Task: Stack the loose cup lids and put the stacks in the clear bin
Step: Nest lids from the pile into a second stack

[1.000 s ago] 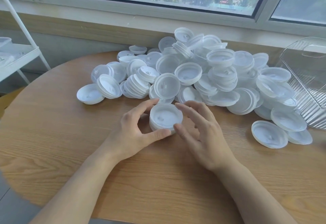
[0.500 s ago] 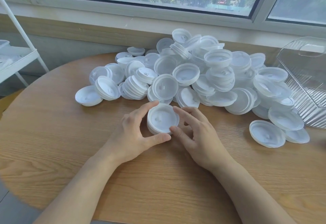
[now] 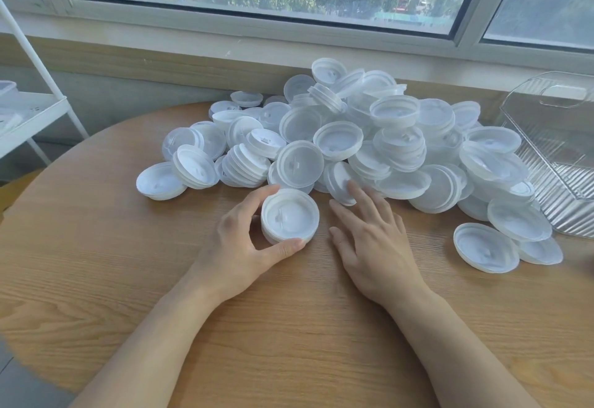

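Head view, and the left hand (image 3: pixel 238 246) has its grip on a short stack of lids (image 3: pixel 290 215) sitting on the wooden counter (image 3: pixel 96 263): thumb curled along the near edge, index finger hooked over the far-left rim, the top lid's hollow side facing up. Just right of that grip, the right hand (image 3: pixel 376 237) lies released, fingers straight and spread, palm down over the counter, clear of the stack. Its longest fingertips reach a tilted lid (image 3: pixel 342 182) at the near edge of the big pile of loose lids (image 3: pixel 369 137), though whether they actually touch it is hard to say.

Beyond the grip, that pile runs wide across the counter toward the window sill (image 3: pixel 289 44), with several short stacks leaning on their sides among the singles. Far right of the grip, two lids (image 3: pixel 485 246) lie flat and apart from the heap, one overlapping the other. Past them stands the clear bin (image 3: pixel 559 150), ribbed walls, at the counter's right edge, touching the pile's outermost lids. Off to the far left, a white shelf rack (image 3: pixel 29 108) stands beside the counter.
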A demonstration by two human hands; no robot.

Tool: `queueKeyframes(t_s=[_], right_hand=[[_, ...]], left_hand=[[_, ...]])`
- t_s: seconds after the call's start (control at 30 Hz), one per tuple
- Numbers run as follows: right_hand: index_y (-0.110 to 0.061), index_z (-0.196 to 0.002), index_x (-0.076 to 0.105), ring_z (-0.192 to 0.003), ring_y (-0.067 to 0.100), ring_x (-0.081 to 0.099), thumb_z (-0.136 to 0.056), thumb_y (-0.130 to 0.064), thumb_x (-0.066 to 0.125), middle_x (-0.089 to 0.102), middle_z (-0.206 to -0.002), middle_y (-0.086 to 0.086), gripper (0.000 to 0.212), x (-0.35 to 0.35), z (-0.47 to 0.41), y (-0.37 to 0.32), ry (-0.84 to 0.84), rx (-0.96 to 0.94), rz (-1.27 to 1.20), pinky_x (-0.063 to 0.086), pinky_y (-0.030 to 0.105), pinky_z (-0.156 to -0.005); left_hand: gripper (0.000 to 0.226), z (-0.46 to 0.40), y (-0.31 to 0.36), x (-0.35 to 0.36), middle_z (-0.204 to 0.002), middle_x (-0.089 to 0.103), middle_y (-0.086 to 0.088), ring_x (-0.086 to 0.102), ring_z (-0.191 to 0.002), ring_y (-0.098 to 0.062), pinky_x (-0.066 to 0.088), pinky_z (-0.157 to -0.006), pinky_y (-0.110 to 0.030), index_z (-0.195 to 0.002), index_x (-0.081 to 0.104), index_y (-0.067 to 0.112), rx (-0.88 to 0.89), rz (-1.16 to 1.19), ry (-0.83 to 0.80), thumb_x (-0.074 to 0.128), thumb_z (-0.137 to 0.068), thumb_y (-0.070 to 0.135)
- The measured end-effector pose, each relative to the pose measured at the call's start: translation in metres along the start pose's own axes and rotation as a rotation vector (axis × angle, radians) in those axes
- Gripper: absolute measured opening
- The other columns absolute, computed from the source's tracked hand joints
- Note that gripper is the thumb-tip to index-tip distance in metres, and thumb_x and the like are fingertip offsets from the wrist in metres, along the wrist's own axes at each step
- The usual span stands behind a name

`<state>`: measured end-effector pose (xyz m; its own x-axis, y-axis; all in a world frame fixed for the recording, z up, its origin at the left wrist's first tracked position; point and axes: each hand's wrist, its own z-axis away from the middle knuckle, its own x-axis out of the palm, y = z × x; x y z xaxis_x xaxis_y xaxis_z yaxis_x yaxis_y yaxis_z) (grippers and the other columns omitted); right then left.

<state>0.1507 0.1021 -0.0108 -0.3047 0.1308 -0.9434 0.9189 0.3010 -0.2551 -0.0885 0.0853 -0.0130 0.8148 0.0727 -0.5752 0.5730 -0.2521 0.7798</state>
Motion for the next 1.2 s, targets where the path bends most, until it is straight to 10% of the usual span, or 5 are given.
queueKeyframes(t_s=[0.53, 0.73, 0.93, 1.2], right_hand=[[-0.018, -0.141, 0.062, -0.125, 0.023, 0.056, -0.099, -0.018, 0.069, 0.06, -0.142, 0.002, 0.043, -0.007, 0.003, 0.001, 0.448, 0.002, -0.203, 0.043, 0.038, -0.108], [-0.028, -0.119, 0.071, -0.083, 0.003, 0.062, -0.096, -0.034, 0.069, 0.061, -0.104, -0.018, 0.023, -0.008, 0.006, 0.002, 0.364, 0.065, -0.295, 0.053, 0.034, -0.073], [-0.039, -0.115, 0.072, -0.076, 0.0, 0.055, -0.088, -0.066, 0.066, 0.053, -0.101, -0.019, 0.039, -0.009, 0.01, 0.007, 0.172, 0.09, -0.243, 0.049, 0.029, -0.071], [-0.035, -0.094, 0.076, -0.074, 0.009, 0.059, -0.093, -0.03, 0.078, 0.058, -0.088, -0.021, 0.006, -0.011, 0.015, 0.007, 0.27, -0.002, -0.275, 0.046, 0.026, -0.062]], left_hand=[[0.086, 0.001, 0.001, -0.002, -0.133, 0.058, 0.035, 0.053, -0.125, 0.009, 0.035, -0.097, 0.001, -0.145, 0.05, 0.045, 0.002, 0.021, -0.011, 0.086, -0.069, 0.062], [0.088, -0.002, -0.002, -0.004, -0.132, 0.059, 0.035, 0.057, -0.122, 0.007, 0.043, -0.103, -0.014, -0.144, 0.05, 0.046, -0.004, 0.045, -0.003, 0.084, -0.066, 0.067], [0.092, -0.002, -0.007, -0.011, -0.127, 0.064, 0.029, 0.057, -0.119, 0.01, 0.042, -0.1, -0.01, -0.144, 0.047, 0.046, -0.03, 0.063, 0.043, 0.084, -0.062, 0.067], [0.09, -0.002, -0.007, -0.015, -0.125, 0.065, 0.03, 0.056, -0.116, 0.014, 0.038, -0.091, 0.002, -0.143, 0.051, 0.042, -0.046, 0.06, 0.032, 0.085, -0.063, 0.065]])
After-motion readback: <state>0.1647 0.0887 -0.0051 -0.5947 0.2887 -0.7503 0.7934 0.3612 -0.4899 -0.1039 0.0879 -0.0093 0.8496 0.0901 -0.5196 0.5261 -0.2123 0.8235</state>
